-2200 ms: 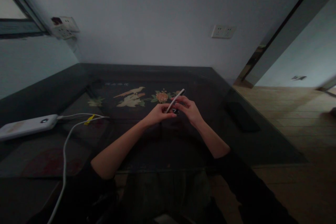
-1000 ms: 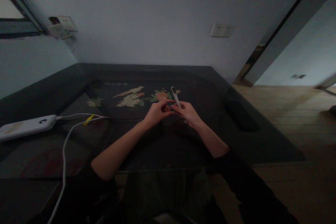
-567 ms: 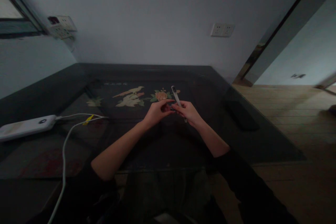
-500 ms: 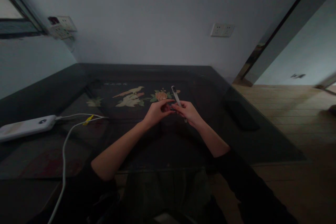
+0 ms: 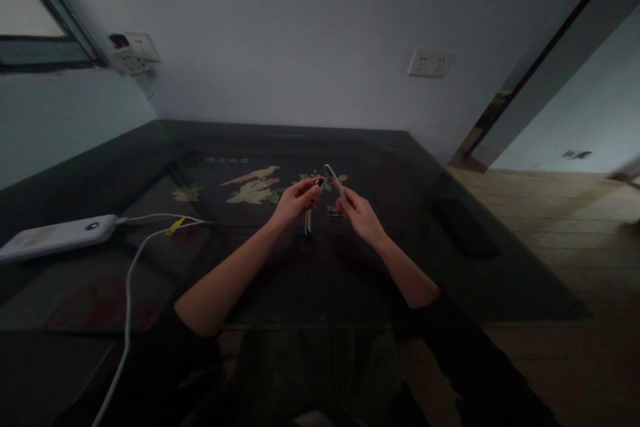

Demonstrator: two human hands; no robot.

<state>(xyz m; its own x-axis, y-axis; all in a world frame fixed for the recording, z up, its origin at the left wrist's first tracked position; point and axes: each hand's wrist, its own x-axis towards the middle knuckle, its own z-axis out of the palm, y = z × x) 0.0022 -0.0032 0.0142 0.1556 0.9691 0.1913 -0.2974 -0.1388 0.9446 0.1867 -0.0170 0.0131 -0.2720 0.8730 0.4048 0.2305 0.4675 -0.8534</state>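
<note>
Dark counter [image 5: 320,277]. Left hand [image 5: 293,205]: pinching a small dark-tipped piece [image 5: 319,182]. Right hand [image 5: 362,215]: pinching a slim pale strip [image 5: 335,179], tilted; both items above the counter's middle. Beyond: bird-and-flower decoration [image 5: 251,191]; then pale wall [image 5: 280,47] with double socket [image 5: 431,64].

From where I stand, the dark tabletop [image 5: 310,280] has a smooth, glass-like sheen. Toward its left edge, the white power bank [image 5: 57,238] looks like smooth plastic, its cable [image 5: 129,300] plastic-sheathed. Over the middle, the slim pale strip [image 5: 335,179] could be metal or plastic; the small piece [image 5: 333,212] below glints like metal. Near the right edge, the black slab [image 5: 465,227] looks matt. The sleeve [image 5: 480,353] is dull cloth.
</note>
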